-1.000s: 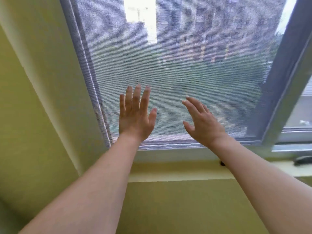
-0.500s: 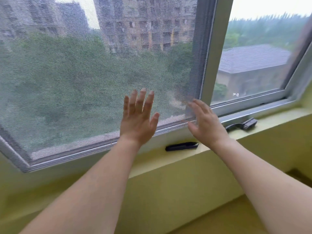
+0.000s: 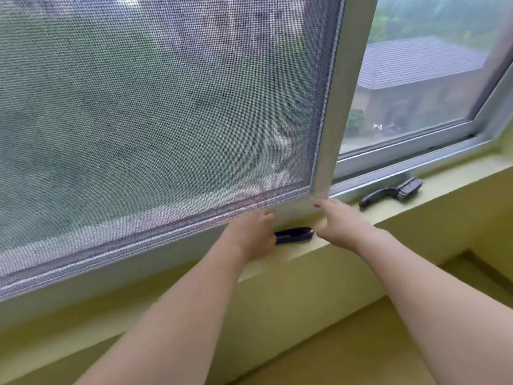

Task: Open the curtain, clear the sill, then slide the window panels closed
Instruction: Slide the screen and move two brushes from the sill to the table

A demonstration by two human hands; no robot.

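Clearing the sill (image 3: 347,240): left hand (image 3: 254,234) curled at the clip (image 3: 294,235), grip unclear; right hand (image 3: 340,227) loosely open, empty; brush (image 3: 394,191) waits next

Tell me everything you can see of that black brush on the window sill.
The brush looks like black plastic, with a curved handle at its left end and a block of short dark bristles at its right end. It lies flat on the yellow sill, beside the window's metal track, to the right of both hands. Nothing touches it but the sill.
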